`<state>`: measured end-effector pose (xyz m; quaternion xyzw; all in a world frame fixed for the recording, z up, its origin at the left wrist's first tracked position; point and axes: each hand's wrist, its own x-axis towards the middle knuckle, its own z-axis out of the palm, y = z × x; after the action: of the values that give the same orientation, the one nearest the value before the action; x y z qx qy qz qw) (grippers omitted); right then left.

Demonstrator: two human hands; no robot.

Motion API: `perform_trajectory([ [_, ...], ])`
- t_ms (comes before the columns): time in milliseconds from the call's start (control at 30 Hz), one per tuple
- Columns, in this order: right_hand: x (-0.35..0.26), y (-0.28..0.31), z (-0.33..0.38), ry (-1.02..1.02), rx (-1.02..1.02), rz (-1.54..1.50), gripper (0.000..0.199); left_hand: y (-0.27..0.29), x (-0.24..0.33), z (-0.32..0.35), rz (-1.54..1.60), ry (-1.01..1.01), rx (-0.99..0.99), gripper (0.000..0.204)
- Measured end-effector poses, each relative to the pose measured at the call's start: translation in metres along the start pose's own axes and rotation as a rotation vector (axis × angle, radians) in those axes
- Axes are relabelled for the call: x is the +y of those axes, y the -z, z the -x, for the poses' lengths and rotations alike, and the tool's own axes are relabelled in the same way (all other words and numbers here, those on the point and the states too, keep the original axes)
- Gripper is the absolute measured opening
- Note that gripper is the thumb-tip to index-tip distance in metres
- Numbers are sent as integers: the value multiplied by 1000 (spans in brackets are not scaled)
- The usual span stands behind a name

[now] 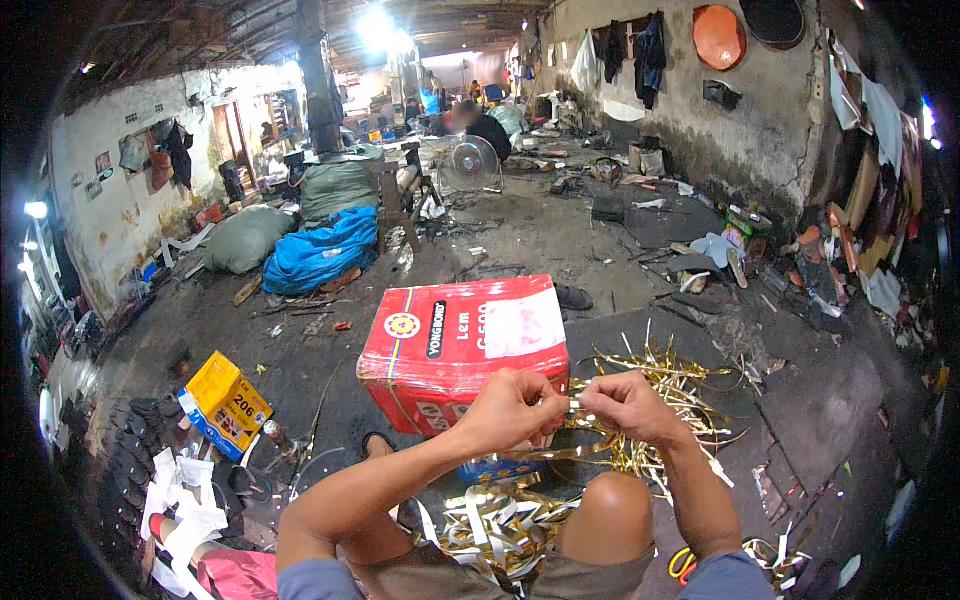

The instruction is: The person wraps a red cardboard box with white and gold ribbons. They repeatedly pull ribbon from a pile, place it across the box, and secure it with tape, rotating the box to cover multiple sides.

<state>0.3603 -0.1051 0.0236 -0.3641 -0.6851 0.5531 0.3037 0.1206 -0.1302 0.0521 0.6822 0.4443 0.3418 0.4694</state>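
Both hands meet in front of my chest, just past the near right corner of a red cardboard box (460, 320). My left hand (512, 408) is closed in a pinch, and so is my right hand (630, 405). A short pale end of a strip (574, 404) shows between the fingertips; most of it is hidden by the fingers. Beyond and beside my right hand spreads a heap of shiny gold strips (690, 385). More gold and white strips (490, 525) lie between my legs. Scissors with yellow and red handles (683, 565) lie beside my right thigh.
A yellow and blue box (228, 405) stands at the left, near white paper scraps (185, 500). Farther off are a blue sack (325, 250), a grey-green sack (250, 238) and a standing fan (473, 163) by a seated person (488, 130). Scraps line the right wall.
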Motion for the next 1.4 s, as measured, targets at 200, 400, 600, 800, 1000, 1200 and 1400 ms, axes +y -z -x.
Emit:
perform_trajectory([
  [200, 4, 19, -84, 109, 145, 191, 31, 28, -52, -59, -303, -302, 260, 23],
  [400, 50, 64, -148, -17, 276, 112, 30, 34, -89, -137, -458, -454, 278, 18],
  [600, 80, 63, -162, -51, 209, -151, 25, 49, -108, -140, -569, -654, 278, 15],
  [800, 113, 38, -160, 90, 239, -443, 23, 53, -114, -131, -792, -887, 263, 25],
  [1000, 132, 55, -162, 80, 43, -397, 22, 60, -121, -129, -942, -921, 218, 53],
  [1200, 134, 145, -152, 45, 349, 453, 30, 54, -116, -143, -882, -678, 37, 81],
  [1400, 227, 142, -86, -294, 835, 1658, 47, 59, -124, -147, -775, -710, 27, 78],
])
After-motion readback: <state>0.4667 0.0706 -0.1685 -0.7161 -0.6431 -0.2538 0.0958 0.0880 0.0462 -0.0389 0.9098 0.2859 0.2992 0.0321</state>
